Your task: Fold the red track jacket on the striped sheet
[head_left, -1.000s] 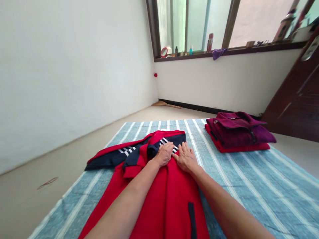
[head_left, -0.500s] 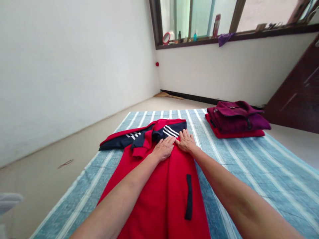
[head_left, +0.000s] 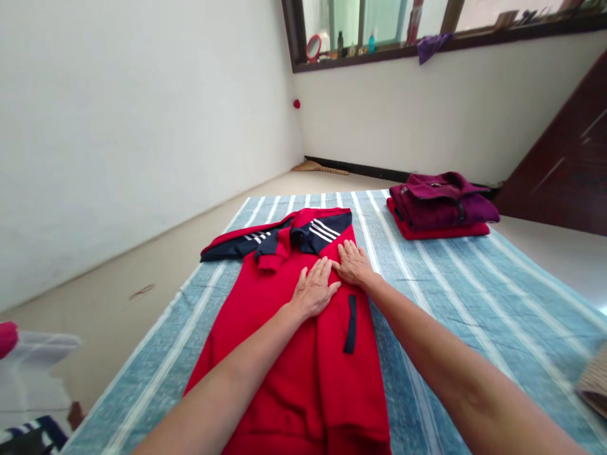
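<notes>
A red jacket [head_left: 275,335] with dark navy shoulders and white stripes lies on a blue striped cloth [head_left: 427,341]. Its right side is folded inward, one sleeve crosses the chest, and the other part reaches out to the left. My left hand [head_left: 315,289] rests flat on the middle of the jacket, fingers spread. Beside it, my right hand [head_left: 353,263] lies flat near the jacket's right edge, just below the striped shoulder. A dark pocket strip [head_left: 351,323] shows below my right hand.
Folded maroon and red clothes [head_left: 439,205] are stacked at the back right of the cloth. Beyond stands a window sill [head_left: 379,58] with small items. White things [head_left: 35,366] are at the lower left, and a beige object [head_left: 595,382] at the right edge.
The view has tilted down, showing more of the jacket's lower part. Both hands have slid slightly down the jacket, away from the striped shoulder.
</notes>
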Tool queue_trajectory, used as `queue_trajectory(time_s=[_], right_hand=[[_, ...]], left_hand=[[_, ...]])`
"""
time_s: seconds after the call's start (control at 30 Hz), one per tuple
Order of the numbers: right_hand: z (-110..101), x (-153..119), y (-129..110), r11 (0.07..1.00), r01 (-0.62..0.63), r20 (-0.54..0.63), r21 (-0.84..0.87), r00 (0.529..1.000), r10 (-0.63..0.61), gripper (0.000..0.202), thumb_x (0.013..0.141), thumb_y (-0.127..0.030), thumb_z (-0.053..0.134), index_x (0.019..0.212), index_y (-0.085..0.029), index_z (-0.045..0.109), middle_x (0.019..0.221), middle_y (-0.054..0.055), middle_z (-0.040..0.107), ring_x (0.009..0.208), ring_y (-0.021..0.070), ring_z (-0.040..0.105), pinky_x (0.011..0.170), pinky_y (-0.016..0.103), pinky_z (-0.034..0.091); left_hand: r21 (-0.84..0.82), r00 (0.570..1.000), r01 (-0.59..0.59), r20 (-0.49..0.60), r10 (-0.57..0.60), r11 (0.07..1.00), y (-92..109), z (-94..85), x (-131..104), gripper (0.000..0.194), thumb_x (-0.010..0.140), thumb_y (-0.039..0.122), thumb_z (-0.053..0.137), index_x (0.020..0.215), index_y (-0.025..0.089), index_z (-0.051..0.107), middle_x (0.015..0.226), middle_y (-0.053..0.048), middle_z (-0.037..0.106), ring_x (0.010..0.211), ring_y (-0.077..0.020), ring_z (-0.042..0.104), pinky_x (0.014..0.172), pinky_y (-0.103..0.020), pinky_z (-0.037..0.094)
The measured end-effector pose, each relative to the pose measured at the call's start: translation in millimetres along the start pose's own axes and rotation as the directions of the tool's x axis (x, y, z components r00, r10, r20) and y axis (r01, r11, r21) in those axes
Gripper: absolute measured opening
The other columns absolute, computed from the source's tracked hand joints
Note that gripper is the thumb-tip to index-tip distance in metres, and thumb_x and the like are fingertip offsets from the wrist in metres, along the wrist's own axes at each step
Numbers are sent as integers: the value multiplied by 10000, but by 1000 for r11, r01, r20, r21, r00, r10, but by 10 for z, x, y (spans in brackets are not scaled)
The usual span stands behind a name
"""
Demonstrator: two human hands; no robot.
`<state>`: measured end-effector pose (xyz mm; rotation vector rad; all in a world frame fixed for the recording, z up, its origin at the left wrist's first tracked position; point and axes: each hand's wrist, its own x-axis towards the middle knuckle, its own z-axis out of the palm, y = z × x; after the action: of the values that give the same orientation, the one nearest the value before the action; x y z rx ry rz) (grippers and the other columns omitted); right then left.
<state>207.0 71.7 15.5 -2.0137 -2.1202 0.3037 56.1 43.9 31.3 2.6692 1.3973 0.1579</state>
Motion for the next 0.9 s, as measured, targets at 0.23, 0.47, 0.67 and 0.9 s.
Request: queue_trajectory(time_s=[0.23,0.47,0.67,0.9], right_hand=[[-163,-332,-52,1000,6,-46,-3,999,-6,631,941,-476,326,1425,-72,287,1502,178,226,1393,278,150,1097,439,137],[-174,-1171,-233,987,149,-46,61,988,-147,630,926,-501,359,1402,-89,354,1481,168,291,1386,271,188,1096,414,193],[16,-1493,-407,981,188,-15,55,982,-187,629,907,-524,394,1385,-115,394,1477,154,304,1385,286,190,1101,448,185],[-91,-1700,-438,975,200,-118,95,975,-189,529,913,-438,426,1326,-110,459,1434,161,379,1357,268,273,1093,445,244]], left_hand=[[-28,1000,2,-26,-3,1000,77,-151,-195,500,933,376,405,1385,171,344,1481,-141,327,1373,-235,274,1075,-522,273],[-36,990,-86,-118,82,996,71,-322,-1085,387,907,337,461,1235,142,518,1372,-161,484,1307,-255,397,1042,-479,369],[-15,965,-120,-235,113,993,88,-323,-1848,338,883,243,465,1196,146,549,1325,-142,536,1273,-247,446,1026,-432,424],[15,943,-104,-316,103,994,242,-287,-2287,332,883,203,437,1190,142,545,1298,-155,557,1255,-268,467,1008,-476,445]])
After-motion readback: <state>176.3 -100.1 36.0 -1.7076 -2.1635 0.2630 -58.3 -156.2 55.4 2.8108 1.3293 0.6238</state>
